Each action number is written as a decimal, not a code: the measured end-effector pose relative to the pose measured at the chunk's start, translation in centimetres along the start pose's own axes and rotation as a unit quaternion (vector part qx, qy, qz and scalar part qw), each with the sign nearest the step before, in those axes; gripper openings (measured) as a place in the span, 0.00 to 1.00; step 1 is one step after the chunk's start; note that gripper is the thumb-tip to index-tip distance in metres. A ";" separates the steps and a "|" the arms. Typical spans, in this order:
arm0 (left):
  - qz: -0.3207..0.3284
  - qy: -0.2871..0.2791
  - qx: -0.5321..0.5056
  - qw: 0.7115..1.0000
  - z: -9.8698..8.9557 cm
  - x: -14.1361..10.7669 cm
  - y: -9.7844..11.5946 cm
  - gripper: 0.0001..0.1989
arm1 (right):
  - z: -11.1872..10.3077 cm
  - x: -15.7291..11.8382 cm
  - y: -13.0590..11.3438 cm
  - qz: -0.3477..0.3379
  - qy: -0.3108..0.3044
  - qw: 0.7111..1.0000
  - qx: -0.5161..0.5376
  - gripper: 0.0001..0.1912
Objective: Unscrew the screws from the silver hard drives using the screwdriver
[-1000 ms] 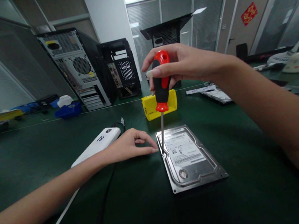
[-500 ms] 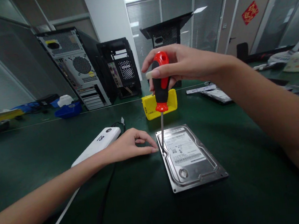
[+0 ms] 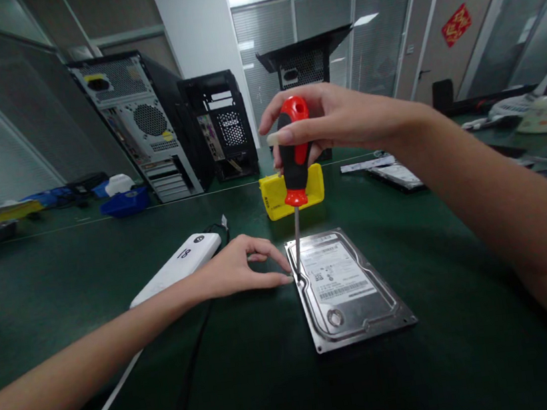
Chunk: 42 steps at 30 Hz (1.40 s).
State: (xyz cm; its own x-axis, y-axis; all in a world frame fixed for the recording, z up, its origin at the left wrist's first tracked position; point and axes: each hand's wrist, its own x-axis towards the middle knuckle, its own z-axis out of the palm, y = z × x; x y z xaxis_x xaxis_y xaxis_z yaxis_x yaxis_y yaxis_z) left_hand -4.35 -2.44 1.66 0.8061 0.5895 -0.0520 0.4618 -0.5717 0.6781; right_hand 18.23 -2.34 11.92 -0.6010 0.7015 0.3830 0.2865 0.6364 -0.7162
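A silver hard drive point(image 3: 353, 315) with a white label lies flat on the green table point(image 3: 256, 382). My right hand point(image 3: 315, 119) is closed around the handle of a red and black screwdriver point(image 3: 295, 168). The shaft points down, and its tip meets the drive near its left edge. Beside that edge is my left hand point(image 3: 246, 266), thumb and index fingertips close together near the screwdriver tip; whether something tiny is between them I cannot make out.
Behind the drive stands a yellow tray point(image 3: 275, 198). A white power bank point(image 3: 176, 268) and cables lie left, partly under the left forearm. Computer cases point(image 3: 151, 120) stand at the back. Another drive point(image 3: 400, 175) lies back right, a blue bin point(image 3: 125, 202) back left.
My left fingertips have shifted slightly right and down, closer to the screwdriver tip. The right hand and screwdriver are almost unmoved.
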 end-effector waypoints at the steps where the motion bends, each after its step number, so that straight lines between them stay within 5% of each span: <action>1: 0.002 -0.002 -0.003 1.000 0.1 0.0 0.0 0.09 | 0.0 0.0 0.0 0.002 0.000 1.000 -0.002 0.10; 26: -0.039 -0.032 -0.110 0.993 1.3 0.3 -0.9 0.08 | 0.0 0.0 -0.2 -0.003 -0.004 1.000 -0.020 0.12; 42: -0.035 -0.077 -0.064 0.994 1.7 0.1 -0.6 0.15 | -0.1 0.0 -0.2 -0.005 -0.007 1.000 -0.009 0.12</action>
State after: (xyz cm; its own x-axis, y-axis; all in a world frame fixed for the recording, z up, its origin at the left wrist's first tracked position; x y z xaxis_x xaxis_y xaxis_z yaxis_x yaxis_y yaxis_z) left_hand -3.93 -3.00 -0.03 0.8255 0.5254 -0.2064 0.4751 -0.4493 0.7565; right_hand 18.23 -2.45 12.08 -0.6149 0.6902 0.3815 0.2941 0.6496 -0.7011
